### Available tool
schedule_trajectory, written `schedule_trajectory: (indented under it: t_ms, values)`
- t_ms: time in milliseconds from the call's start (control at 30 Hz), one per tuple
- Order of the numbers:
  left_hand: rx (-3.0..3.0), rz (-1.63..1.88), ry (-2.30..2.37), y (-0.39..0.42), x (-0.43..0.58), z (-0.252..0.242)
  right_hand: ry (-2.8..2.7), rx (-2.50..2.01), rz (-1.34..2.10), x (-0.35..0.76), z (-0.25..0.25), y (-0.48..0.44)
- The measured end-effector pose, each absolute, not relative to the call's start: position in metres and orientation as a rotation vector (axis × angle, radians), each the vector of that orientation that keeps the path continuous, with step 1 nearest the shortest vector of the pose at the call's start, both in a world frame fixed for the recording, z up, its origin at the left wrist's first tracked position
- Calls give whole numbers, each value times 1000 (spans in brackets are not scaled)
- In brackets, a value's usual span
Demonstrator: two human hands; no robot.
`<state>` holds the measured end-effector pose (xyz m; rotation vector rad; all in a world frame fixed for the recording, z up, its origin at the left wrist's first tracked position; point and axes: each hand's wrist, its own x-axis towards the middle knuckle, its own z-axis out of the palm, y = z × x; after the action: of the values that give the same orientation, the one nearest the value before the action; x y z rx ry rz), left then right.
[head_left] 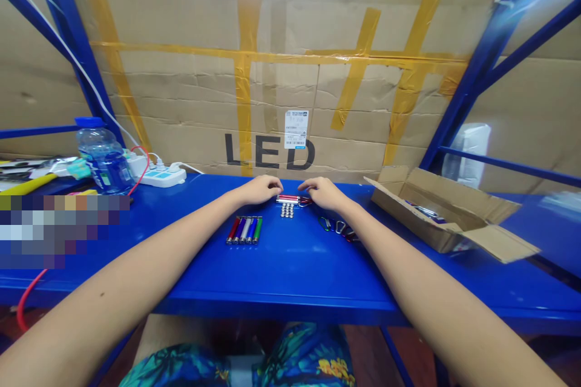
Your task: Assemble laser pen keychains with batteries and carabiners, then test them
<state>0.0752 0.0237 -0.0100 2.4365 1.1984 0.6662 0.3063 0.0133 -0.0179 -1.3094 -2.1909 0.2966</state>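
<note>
Both my hands reach out over the blue table. My left hand and my right hand are closed on the two ends of a small red keychain flashlight, held just above the table. Right below it lies a cluster of small silver button batteries. Several little flashlights in red, blue, silver and green lie side by side in front of my left hand. Loose carabiner clips lie near my right wrist.
An open cardboard box stands at the right. A water bottle and a white power strip sit at the back left. A large taped cardboard sheet marked LED closes off the back. Blue rack posts frame the sides.
</note>
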Motion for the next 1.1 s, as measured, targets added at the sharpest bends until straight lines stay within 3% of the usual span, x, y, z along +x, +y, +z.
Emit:
schedule_trajectory:
  t_ms: [133, 233, 533, 1100]
  values:
    - [2457, 508, 1162, 9, 55, 17, -2219, -1109, 221, 292, -6, -16]
    - [2461, 381, 1137, -6, 44, 33, -2409, -871, 362, 274, -1, -48]
    - [2460, -115, 1149, -23, 51, 37, -2673, -743, 506, 246, -7, -75]
    - [2495, -26, 1147, -14, 58, 24, -2666, -1011, 45, 229, -13, -83]
